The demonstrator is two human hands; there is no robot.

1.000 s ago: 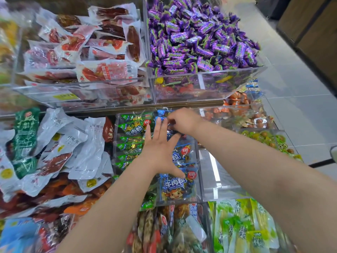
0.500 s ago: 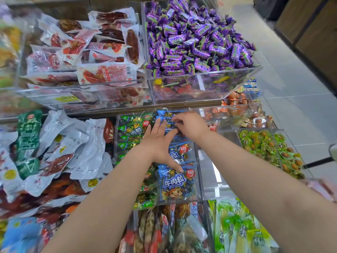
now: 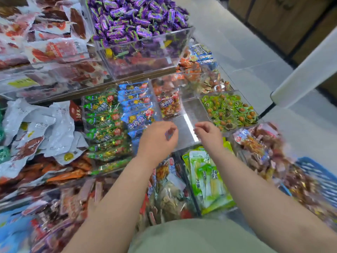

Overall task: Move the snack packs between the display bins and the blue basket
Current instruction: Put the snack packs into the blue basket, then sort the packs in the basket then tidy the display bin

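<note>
Both hands have pulled back from the blue snack packs [image 3: 136, 108] toward the body. Posn: left hand [image 3: 157, 138] & right hand [image 3: 209, 134] hover apart over the near edge of a clear display bin [image 3: 192, 110], fingers curled. Whether either holds anything: cannot tell (motion blur). The blue snack packs lie in the adjacent compartment, left of the hands. The blue basket [image 3: 317, 174], far right, carries reddish snack packs [image 3: 255, 143].

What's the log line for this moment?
left hand: loosely curled, nothing visibly held | right hand: same | both at front of near-empty clear bin | blue basket: far right, blurred
</note>
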